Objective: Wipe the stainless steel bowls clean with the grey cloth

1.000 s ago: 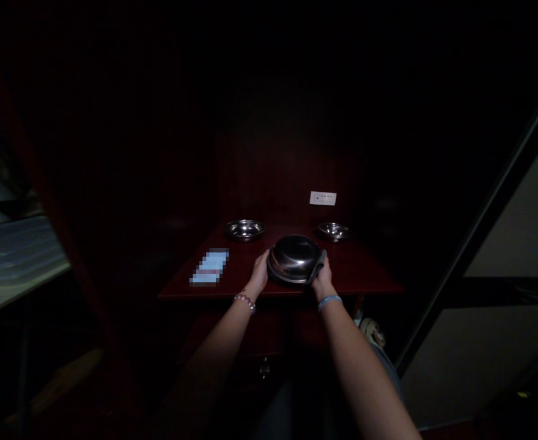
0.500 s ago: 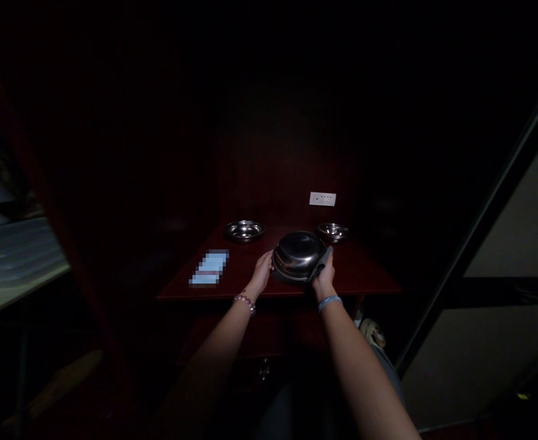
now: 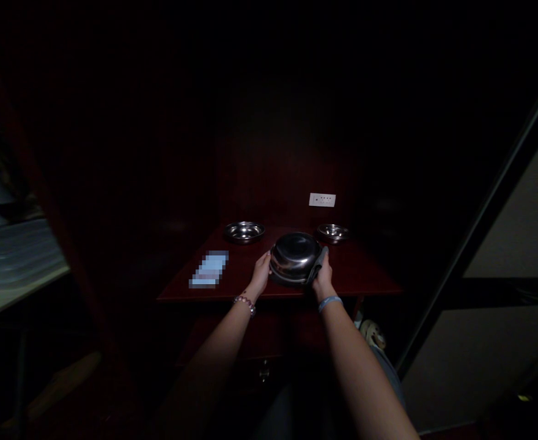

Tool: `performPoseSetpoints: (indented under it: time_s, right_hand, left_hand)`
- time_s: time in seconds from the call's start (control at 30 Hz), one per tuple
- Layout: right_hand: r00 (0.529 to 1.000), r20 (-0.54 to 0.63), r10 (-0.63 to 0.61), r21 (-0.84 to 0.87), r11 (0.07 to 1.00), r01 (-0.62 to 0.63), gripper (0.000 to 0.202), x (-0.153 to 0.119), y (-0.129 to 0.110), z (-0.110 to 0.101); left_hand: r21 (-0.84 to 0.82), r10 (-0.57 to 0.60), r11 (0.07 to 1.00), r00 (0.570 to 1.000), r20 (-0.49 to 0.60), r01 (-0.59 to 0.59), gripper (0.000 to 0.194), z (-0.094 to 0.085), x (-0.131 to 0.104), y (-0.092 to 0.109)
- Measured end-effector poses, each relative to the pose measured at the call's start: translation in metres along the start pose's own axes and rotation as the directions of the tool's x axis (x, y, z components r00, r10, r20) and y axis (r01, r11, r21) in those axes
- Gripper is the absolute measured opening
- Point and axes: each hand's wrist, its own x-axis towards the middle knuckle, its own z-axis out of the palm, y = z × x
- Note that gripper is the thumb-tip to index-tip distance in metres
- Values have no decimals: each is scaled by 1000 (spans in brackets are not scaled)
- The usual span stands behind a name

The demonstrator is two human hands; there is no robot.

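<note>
A steel bowl is held upside down just above a dark red wooden table. My left hand grips its left rim. My right hand presses a dark cloth against the bowl's right side. A bead bracelet is on my left wrist, a light blue band on my right.
Two more steel bowls stand upright at the back of the table, one at the left and one at the right. A light blue blurred flat item lies on the table's left part. A white wall socket is behind. The surroundings are very dark.
The bowl tipped up and to the right half a second ago and has now come back down and slightly left. My right hand with the cloth moved along its right side.
</note>
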Motion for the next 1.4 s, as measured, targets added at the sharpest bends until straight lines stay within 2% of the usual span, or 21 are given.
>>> performPoseSetpoints:
  time_s: [0.17,0.4,0.7,0.8,0.93,1.03,1.13,1.3,1.4]
  right_hand:
    - [999,23,-26,-25,999,27,34,0,1,-1]
    - [995,94,-31,-30,999,34,33,-4,1,1]
    - [985,172,-31,-20,999,35,26,0,1,-2]
    - [987,156,-44,-15,999,47,29,3,3,-2]
    - [998,60,-30,50,998,27,36,5,3,-2]
    - [996,77,-35,51,998,31,41,7,1,-1]
    - [990,122,-75,40,997,70,43,7,1,-1]
    - [994,90,-67,42,997,64,38,6,3,-1]
    - [993,102,-52,37,998,48,38,3,4,0]
  left_hand:
    - [9,-15,1000,1000,-6,15,42,0,-1,0]
    - [-87,19,996,999,-30,-21,40,0,5,-2]
    - [-116,-6,993,999,-40,2,36,-1,4,-2]
    - [-133,-23,991,999,-44,17,34,-1,5,-3]
    - [-101,-75,992,997,-13,73,35,-3,6,-4]
    - [-37,-105,994,994,9,105,36,-5,4,-4]
    - [-24,-72,997,997,24,73,40,-4,3,-4]
    - [-74,-29,997,998,53,33,45,0,3,-3]
    - [-100,38,994,998,45,-33,45,2,5,-2]
